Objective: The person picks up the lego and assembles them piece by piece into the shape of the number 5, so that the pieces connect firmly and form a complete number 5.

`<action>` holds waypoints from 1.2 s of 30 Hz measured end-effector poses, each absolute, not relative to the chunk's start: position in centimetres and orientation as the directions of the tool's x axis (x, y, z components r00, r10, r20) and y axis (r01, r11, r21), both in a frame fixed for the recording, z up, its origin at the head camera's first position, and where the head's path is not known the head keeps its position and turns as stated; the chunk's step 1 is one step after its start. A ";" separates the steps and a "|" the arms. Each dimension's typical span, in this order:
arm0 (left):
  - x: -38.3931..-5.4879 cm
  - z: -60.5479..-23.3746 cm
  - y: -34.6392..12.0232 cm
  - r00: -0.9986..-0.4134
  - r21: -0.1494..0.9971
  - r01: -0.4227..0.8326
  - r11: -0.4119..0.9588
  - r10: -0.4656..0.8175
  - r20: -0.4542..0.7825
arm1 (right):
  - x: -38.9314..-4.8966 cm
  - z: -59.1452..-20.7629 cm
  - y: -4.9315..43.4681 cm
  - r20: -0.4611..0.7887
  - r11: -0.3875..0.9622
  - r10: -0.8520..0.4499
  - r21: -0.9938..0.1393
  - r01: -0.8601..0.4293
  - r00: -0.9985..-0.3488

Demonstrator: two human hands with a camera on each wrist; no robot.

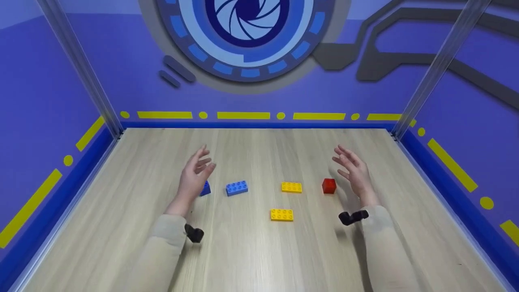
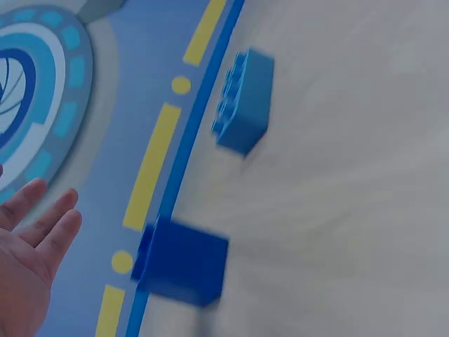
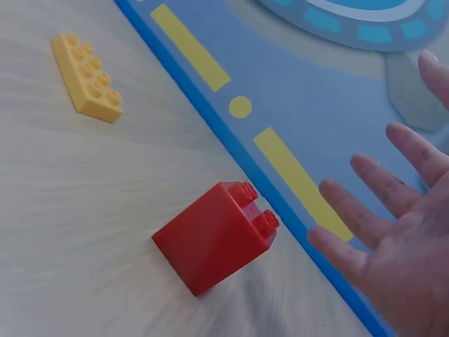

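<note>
Clock directions as in the head view:
1. Left hand (image 1: 193, 177) empty, wide; dark blue brick (image 1: 206, 189) at its four.
2. Light blue brick (image 1: 236, 188) at dark blue's three.
3. Right hand (image 1: 358, 175) empty, wide; red brick (image 1: 329, 186) at its eight.
4. Yellow brick (image 1: 291, 187) at red's nine.

Looks forward and down from the head, farther away, over the desk (image 1: 243, 255) to the back wall (image 1: 121, 52). Looks from the left wrist, near and tilted, at the dark blue brick (image 2: 184, 265) and the light blue brick (image 2: 251, 104); from the right wrist, also near and tilted, at the red brick (image 3: 214, 239) and one yellow brick (image 3: 83, 81), with all four shared with the head view. Shares among all three the round emblem (image 1: 247, 44), cut by the edge.
</note>
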State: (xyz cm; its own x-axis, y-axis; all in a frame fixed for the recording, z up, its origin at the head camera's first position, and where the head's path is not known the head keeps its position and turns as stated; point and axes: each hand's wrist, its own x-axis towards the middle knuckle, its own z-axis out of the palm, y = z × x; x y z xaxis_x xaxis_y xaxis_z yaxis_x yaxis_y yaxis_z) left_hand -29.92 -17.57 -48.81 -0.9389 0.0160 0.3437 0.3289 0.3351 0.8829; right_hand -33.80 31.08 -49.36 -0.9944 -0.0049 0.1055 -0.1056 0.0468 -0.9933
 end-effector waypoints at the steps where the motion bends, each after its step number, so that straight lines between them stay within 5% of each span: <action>1: -29.6 -49.1 -17.0 -0.935 0.885 0.342 0.316 0.021 0.354 | -33.6 -49.5 31.1 0.105 0.027 -0.008 -0.994 -0.105 -0.994; 15: -26.8 -52.5 -10.7 -0.946 0.965 0.249 0.084 0.232 0.225 | -31.3 -52.3 32.0 0.036 -0.131 -0.003 -0.991 -0.035 -0.999; 36: -26.1 -54.3 -5.6 -0.885 0.969 0.150 0.198 0.463 0.042 | -31.3 -54.5 32.7 -0.001 -0.071 -0.050 -0.997 0.004 -0.999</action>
State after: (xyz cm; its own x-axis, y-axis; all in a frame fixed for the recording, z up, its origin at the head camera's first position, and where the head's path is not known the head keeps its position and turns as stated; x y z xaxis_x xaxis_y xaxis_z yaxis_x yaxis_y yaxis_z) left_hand -26.13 -5.62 -54.29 -0.8855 0.4628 0.0423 0.1499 0.1983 0.9686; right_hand -31.34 32.70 -54.45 -0.9987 -0.0500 -0.0008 0.0044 -0.0710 -0.9975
